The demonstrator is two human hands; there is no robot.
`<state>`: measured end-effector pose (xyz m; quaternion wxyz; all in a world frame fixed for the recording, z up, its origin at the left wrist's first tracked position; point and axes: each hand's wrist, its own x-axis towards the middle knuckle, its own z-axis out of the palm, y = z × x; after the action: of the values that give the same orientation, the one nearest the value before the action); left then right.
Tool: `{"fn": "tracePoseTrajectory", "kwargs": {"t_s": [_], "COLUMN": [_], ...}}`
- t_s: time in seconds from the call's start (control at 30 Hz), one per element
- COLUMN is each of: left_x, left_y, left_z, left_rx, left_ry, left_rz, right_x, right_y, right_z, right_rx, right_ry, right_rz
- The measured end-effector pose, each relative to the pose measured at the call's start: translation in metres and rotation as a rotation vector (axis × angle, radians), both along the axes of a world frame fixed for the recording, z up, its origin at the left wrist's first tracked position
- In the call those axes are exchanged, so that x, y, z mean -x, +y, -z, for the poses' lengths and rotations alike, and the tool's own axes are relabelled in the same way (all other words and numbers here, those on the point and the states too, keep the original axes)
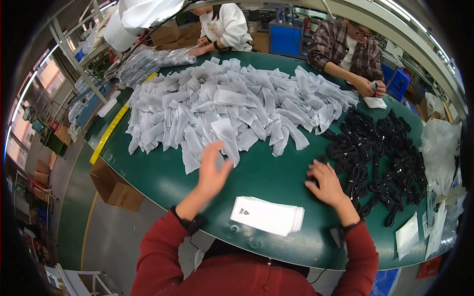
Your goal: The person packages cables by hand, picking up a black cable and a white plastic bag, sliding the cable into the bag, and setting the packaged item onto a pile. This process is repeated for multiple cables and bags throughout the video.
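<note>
Head view shows the left hand (213, 170) open at the big heap of empty pouches (232, 106), the right hand (326, 183) loosely touching black cables (377, 158), few finished packets (267, 215) between.

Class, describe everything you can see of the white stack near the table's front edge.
The white stack is a neat pile of flat, rectangular white pouches, thin plastic or paper by the look, with a small dark mark near one corner. It lies flat and slightly skewed on the green table, between the left hand and right hand. Neither hand touches it.
</note>
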<state>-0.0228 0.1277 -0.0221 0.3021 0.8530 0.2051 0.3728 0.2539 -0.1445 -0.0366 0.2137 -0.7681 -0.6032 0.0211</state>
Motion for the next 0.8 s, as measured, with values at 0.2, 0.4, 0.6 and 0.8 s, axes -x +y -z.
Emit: {"fn": "tracePoseTrajectory", "kwargs": {"t_s": [0.2, 0.4, 0.6, 0.8], "left_x": [0.014, 0.01, 0.009, 0.01], "left_y": [-0.095, -0.107, -0.109, -0.111], "left_z": [-0.008, 0.005, 0.007, 0.005], "left_rx": [-0.282, -0.405, -0.413, -0.389], "left_ry": [0.482, 0.65, 0.614, 0.615], "left_rz": [0.581, 0.566, 0.506, 0.491], "right_x": [0.028, 0.049, 0.049, 0.034], "right_y": [-0.046, -0.04, -0.038, -0.044], "right_z": [-0.019, -0.012, 0.003, 0.022], "right_rx": [-0.044, -0.017, 0.129, -0.074], "right_ry": [-0.109, -0.291, -0.439, -0.307], "right_rz": [0.002, 0.298, 0.333, 0.352]}}
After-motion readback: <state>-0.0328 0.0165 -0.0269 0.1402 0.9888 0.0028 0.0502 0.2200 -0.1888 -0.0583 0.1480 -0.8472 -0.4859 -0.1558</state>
